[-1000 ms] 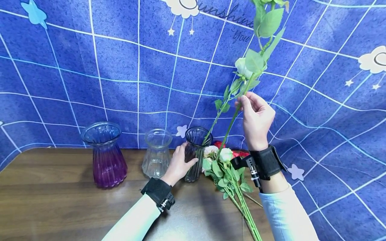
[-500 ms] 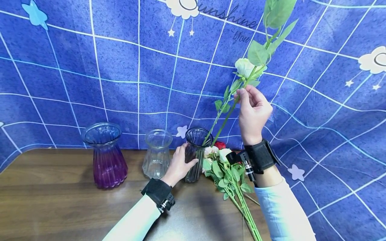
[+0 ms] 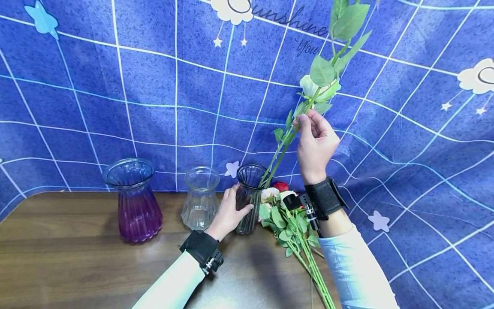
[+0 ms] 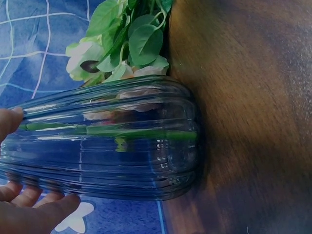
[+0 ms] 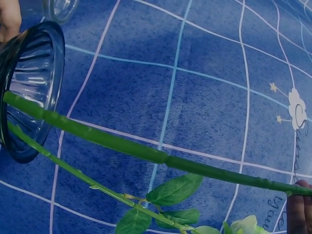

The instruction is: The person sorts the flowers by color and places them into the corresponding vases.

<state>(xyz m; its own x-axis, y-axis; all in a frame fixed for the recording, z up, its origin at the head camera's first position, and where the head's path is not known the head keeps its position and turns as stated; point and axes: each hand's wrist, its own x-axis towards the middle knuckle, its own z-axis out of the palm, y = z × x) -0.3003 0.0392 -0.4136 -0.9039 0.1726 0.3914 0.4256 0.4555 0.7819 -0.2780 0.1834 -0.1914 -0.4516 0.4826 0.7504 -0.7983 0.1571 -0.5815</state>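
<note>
My left hand (image 3: 230,213) grips a dark ribbed glass vase (image 3: 248,210) that stands upright on the table. One flower with a white bloom (image 3: 308,86) leans in it; its stem (image 4: 112,131) shows through the glass in the left wrist view. My right hand (image 3: 317,143) pinches a second long green stem (image 5: 122,144) with leaves (image 3: 350,22), held slantwise above the vase. That stem's cut end overlaps the vase's mouth (image 5: 34,92) in the right wrist view. The held flower's bloom lies outside the head view.
A clear glass vase (image 3: 200,199) and a blue-to-purple vase (image 3: 139,206) stand to the left on the wooden table (image 3: 69,253). Right of the dark vase lies a bunch of flowers (image 3: 297,231) with white, pink and red blooms. A blue patterned curtain (image 3: 154,86) hangs behind.
My right hand has moved left and down with the held stem, bringing its lower end over to the dark vase's rim. The left hand keeps its grip on the vase.
</note>
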